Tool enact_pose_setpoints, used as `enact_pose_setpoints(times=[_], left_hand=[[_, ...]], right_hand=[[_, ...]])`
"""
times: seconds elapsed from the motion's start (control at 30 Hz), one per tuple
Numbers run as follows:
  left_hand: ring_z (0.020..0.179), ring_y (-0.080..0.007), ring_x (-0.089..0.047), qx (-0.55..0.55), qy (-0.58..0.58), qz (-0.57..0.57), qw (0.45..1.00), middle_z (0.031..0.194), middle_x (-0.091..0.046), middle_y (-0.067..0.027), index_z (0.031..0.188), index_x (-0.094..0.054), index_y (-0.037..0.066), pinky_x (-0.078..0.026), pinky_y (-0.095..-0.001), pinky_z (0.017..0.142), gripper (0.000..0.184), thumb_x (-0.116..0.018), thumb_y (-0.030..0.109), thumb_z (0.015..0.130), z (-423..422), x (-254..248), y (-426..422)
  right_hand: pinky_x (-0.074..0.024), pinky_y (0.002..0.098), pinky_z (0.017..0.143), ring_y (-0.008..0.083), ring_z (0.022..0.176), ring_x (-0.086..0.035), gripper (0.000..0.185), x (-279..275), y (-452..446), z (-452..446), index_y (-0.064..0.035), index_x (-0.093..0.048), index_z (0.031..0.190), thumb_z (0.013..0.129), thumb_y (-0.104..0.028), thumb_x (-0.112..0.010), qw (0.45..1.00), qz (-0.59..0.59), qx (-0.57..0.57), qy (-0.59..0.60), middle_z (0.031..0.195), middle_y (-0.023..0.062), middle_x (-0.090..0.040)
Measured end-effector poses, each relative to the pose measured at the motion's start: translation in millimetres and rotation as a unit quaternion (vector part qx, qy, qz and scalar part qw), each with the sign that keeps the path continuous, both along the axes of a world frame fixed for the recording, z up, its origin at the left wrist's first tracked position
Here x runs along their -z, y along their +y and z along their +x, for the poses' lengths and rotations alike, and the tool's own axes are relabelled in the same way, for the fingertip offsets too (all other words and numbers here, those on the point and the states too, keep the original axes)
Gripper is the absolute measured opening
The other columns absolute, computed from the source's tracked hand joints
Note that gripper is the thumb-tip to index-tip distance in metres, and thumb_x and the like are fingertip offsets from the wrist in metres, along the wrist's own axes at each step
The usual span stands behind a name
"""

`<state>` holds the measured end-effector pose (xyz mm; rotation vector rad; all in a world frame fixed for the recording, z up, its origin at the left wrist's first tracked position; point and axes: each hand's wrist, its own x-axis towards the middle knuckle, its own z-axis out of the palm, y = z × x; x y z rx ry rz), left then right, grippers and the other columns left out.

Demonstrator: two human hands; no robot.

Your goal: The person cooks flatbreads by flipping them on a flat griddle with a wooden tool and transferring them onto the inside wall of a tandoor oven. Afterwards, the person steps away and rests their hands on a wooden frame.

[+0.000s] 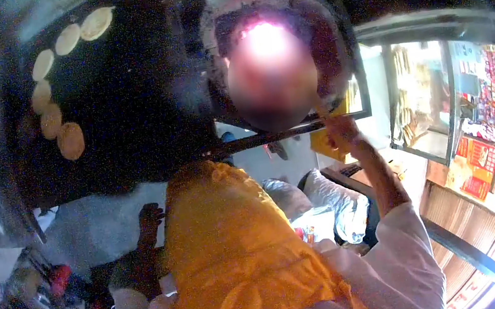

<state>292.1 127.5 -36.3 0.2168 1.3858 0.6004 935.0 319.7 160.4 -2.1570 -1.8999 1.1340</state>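
Note:
My right hand [343,132] is raised at the front edge of a glowing fire pit [333,39]. Its fingers are closed around something I cannot make out, and a thin light-brown tip [319,107] points from it towards the fire. Just beyond that tip is a large round blurred shape [273,90], lit from behind by a bright pink-white glow. My left hand [151,216] hangs low beside the orange apron [229,247], its fingers curled and nothing visible in them. Several flat round breads [71,141] lie in a curved row on the dark griddle [130,95].
Filled plastic bags [337,198] sit below the counter, near my right arm. To the right stands a glass-fronted case [421,96], with colourful hanging packets [493,86] beyond it. Mixed clutter [46,306] lies at the lower left.

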Motion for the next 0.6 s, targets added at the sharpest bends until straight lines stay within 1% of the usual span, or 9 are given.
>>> enact_pose_setpoints(times=[0.03,0.1,0.17,0.2,0.27,0.33,0.47,0.53,0.6], left_hand=[[0.073,-0.0204,-0.063,0.055,0.049,0.040,0.996,0.086,-0.063,-0.0089,0.110,-0.058,0.007,-0.047,-0.0285,0.056,0.035,-0.054,0.036,0.091,14.7,-15.8,9.2],[0.077,-0.0195,-0.063,0.110,0.100,0.080,0.986,0.087,-0.063,-0.0078,0.111,-0.057,0.007,-0.046,-0.0283,0.060,0.036,-0.054,0.037,0.091,37.0,-45.5,26.0],[0.082,-0.0179,-0.061,0.051,0.057,0.006,0.997,0.087,-0.062,-0.0060,0.112,-0.056,0.008,-0.044,-0.0281,0.065,0.034,-0.055,0.035,0.091,50.6,-66.3,34.9],[0.082,-0.0179,-0.061,0.050,0.060,0.004,0.997,0.087,-0.062,-0.0060,0.112,-0.056,0.008,-0.044,-0.0281,0.065,0.034,-0.055,0.035,0.091,50.9,-64.7,32.0],[0.077,-0.0184,-0.061,-0.001,-0.002,-0.024,1.000,0.086,-0.062,-0.0067,0.113,-0.055,0.008,-0.045,-0.0291,0.062,0.031,-0.055,0.031,0.091,47.3,-54.3,22.5],[0.074,-0.0187,-0.062,-0.004,0.000,-0.003,1.000,0.087,-0.062,-0.0073,0.112,-0.055,0.007,-0.045,-0.0300,0.061,0.031,-0.054,0.030,0.091,43.8,-41.3,5.8],[0.069,-0.0203,-0.062,0.043,0.094,-0.003,0.995,0.088,-0.062,-0.0092,0.109,-0.055,0.006,-0.046,-0.0332,0.059,0.028,-0.054,0.027,0.090,46.8,-29.1,-26.1],[0.070,-0.0205,-0.062,-0.002,0.063,-0.031,0.998,0.088,-0.063,-0.0091,0.110,-0.055,0.006,-0.047,-0.0335,0.059,0.028,-0.054,0.026,0.090,48.3,-31.9,-33.5],[0.071,-0.0207,-0.062,-0.044,0.030,-0.057,0.997,0.088,-0.063,-0.0090,0.110,-0.055,0.006,-0.047,-0.0338,0.059,0.029,-0.055,0.026,0.089,50.1,-33.9,-40.4]], right_hand=[[-0.0421,0.0326,0.035,0.0152,0.042,-0.054,0.040,41.5,0.1,59.9,-0.0037,-0.056,0.079,0.089,-0.042,-0.058,0.997,0.020,-0.036,0.060,0.055,0.0064,-0.054],[-0.0469,0.0318,0.039,0.0169,0.046,-0.058,0.038,-11.0,25.0,48.8,-0.0008,-0.057,0.083,0.089,-0.039,-0.059,0.995,-0.067,-0.078,-0.007,0.058,0.0093,-0.056],[-0.0497,0.0313,0.042,0.0184,0.052,-0.062,0.034,-30.8,44.4,43.0,0.0022,-0.058,0.086,0.090,-0.031,-0.059,0.975,-0.210,0.063,0.025,0.063,0.0127,-0.061],[-0.0512,0.0300,0.044,0.0187,0.056,-0.063,0.027,-36.3,54.9,39.4,0.0033,-0.058,0.091,0.091,-0.024,-0.057,0.886,-0.297,0.336,0.119,0.069,0.0142,-0.064],[-0.0516,0.0300,0.045,0.0191,0.056,-0.063,0.027,-45.9,71.3,35.8,0.0035,-0.059,0.093,0.092,-0.023,-0.055,0.919,-0.322,0.220,0.065,0.070,0.0141,-0.065],[-0.0523,0.0292,0.047,0.0197,0.057,-0.064,0.027,-38.8,79.3,51.3,0.0027,-0.059,0.097,0.093,-0.024,-0.053,0.960,-0.247,-0.135,0.001,0.068,0.0129,-0.064],[-0.0521,0.0308,0.048,0.0189,0.056,-0.063,0.033,-20.6,90.4,76.5,0.0016,-0.059,0.096,0.093,-0.030,-0.054,0.952,-0.250,-0.157,0.083,0.065,0.0116,-0.062],[-0.0517,0.0331,0.049,0.0190,0.055,-0.061,0.039,-38.0,98.9,56.2,0.0007,-0.059,0.097,0.091,-0.038,-0.056,0.880,-0.369,0.230,0.190,0.064,0.0112,-0.060],[-0.0512,0.0339,0.049,0.0196,0.053,-0.060,0.042,-24.4,101.4,69.5,0.0006,-0.059,0.097,0.090,-0.041,-0.056,0.925,-0.343,0.073,0.148,0.063,0.0113,-0.060]])
